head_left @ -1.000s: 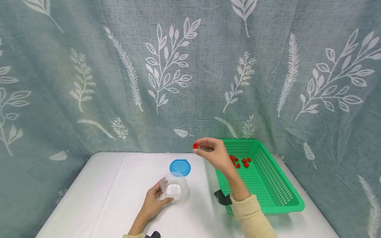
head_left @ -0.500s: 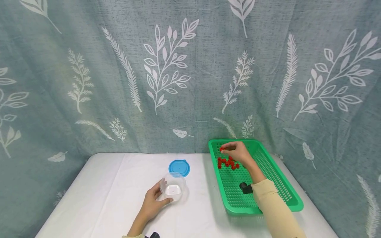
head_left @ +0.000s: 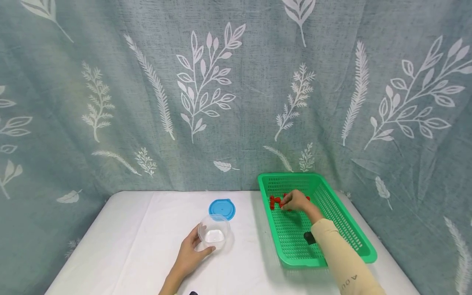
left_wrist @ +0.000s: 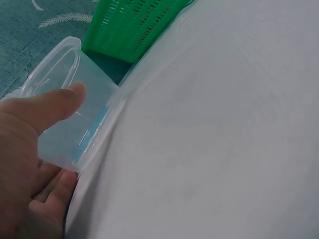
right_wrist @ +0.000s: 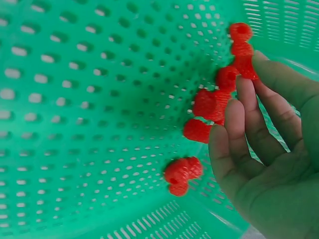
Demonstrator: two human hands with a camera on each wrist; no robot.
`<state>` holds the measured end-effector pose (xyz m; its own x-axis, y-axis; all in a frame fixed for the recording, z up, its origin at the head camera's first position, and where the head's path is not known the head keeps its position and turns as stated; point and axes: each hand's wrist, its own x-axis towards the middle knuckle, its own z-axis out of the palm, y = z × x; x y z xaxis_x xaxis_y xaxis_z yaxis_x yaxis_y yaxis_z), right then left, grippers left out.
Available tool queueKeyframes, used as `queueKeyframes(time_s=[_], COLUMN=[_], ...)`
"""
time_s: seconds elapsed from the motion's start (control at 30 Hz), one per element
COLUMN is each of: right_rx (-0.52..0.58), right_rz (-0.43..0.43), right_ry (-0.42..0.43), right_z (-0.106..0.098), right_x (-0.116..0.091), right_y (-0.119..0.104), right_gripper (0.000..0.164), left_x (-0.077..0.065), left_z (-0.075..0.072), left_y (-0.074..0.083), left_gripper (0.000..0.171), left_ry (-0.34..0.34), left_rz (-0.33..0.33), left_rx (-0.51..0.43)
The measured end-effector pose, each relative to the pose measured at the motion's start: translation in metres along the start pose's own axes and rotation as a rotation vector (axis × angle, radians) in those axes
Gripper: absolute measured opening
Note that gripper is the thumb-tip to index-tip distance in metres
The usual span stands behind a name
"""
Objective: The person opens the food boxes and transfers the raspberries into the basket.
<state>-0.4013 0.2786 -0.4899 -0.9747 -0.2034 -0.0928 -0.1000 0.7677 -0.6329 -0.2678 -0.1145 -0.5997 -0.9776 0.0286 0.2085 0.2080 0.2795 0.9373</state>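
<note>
My left hand (head_left: 189, 252) holds a clear round plastic container (head_left: 225, 237) on the white table, thumb on the near side and fingers round the left. In the left wrist view the thumb lies against the wall of this container (left_wrist: 92, 82); no contents show in it. My right hand (head_left: 296, 200) reaches down into the green basket (head_left: 291, 250). Its thumb and fingertips pinch a red raspberry (right_wrist: 243, 66), as the right wrist view shows. Several other hollow raspberries (right_wrist: 204, 102) lie on the basket floor beside the fingers.
A blue round lid (head_left: 222, 208) lies flat just behind the container. Perforated walls surround the basket on the table's right side. A grey-green curtain (head_left: 155, 102) with white leaf prints hangs behind the white table (head_left: 140, 246).
My right hand has carried a raspberry from above the table rightward over the basket, then down among the other raspberries. The left hand and container have stayed in place.
</note>
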Motion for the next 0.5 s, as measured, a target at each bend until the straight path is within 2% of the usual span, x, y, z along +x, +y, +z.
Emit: queueKeyframes(time_s=[0.13, 0.27, 0.37, 0.43, 0.5], right_rx=[-0.02, -0.036, -0.04, -0.048, -0.098], right_rz=[0.028, 0.037, -0.007, -0.048, -0.11], right_ry=[-0.024, -0.059, -0.071, -0.035, 0.031], right_z=[0.002, -0.003, -0.014, -0.021, -0.027], right_x=[-0.001, -0.007, -0.014, -0.019, -0.023], right_y=[0.007, 0.004, -0.005, -0.012, -0.017], right_gripper=[0.021, 0.024, 0.029, 0.036, 0.046], left_x=[0.001, 0.0, -0.002, -0.004, -0.004], left_z=[0.0, -0.011, -0.026, -0.039, -0.054], left_y=[0.001, 0.008, 0.021, 0.031, 0.041], left_gripper=[0.105, 0.113, 0.114, 0.112, 0.108], left_ry=[-0.051, -0.119, -0.142, -0.143, -0.126], left_rz=[-0.001, -0.002, 0.018, 0.036, 0.084], left_rx=[0.009, 0.09, 0.219, 0.305, 0.389])
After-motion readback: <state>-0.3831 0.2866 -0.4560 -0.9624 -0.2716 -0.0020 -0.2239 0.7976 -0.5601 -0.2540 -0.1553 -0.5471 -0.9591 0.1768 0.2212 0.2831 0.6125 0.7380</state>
